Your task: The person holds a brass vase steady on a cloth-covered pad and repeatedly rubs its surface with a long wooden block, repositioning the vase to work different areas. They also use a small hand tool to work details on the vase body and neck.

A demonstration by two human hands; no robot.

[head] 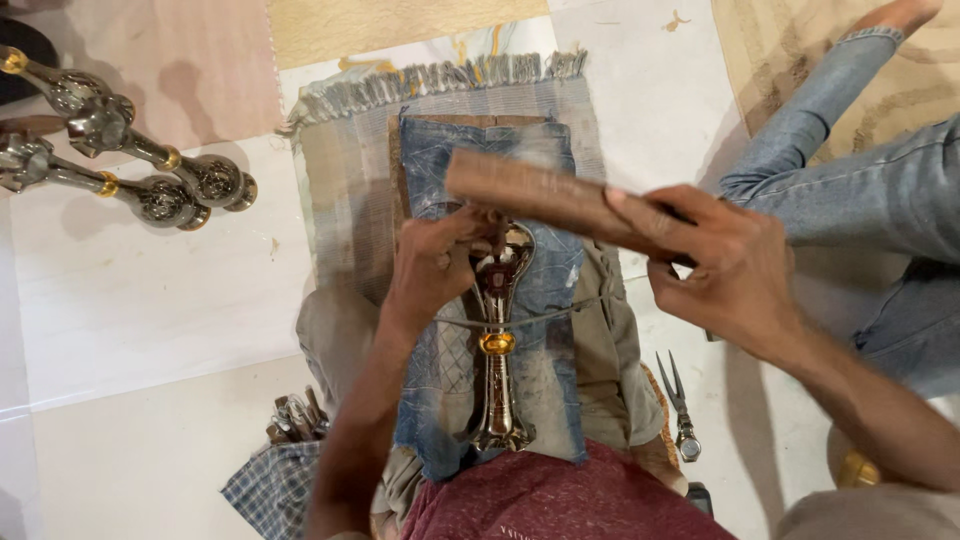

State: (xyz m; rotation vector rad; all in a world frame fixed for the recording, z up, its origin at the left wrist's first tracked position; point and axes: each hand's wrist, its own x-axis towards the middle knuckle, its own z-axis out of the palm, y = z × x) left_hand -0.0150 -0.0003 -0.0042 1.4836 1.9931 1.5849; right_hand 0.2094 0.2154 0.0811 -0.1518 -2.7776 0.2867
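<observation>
Left hand (435, 262): fingers closed on the upper end of a metal stem (497, 335), pinning it against a denim pad (545, 290). What the fingertips pinched beyond the stem could not be told.

Right hand (725, 262): wrapped firmly around one end of a wooden block (540, 195), which was held nearly level, slightly tilted, just above the top of the stem and across the pad.

Stem: polished silver-coloured piece with a brass ring at mid-length and a flared foot toward the person. It lay lengthwise down the middle of the pad, over the person's lap. A thin cord (555, 312) crossed it just above the ring.

Pad: worn blue denim, laid over a fringed mat (350, 170) on a pale tiled floor (150, 300).

Similar stems (150, 175): several, silver with brass rings, lying together on the floor at upper left, well apart from the hands.

Forked tool (678, 405): on the floor beside the person's right thigh.

Small metal tools (295, 418): a cluster by a checked cloth (270, 485), lower left.

Another person's leg (860, 190), in jeans, at right, near the right hand.
</observation>
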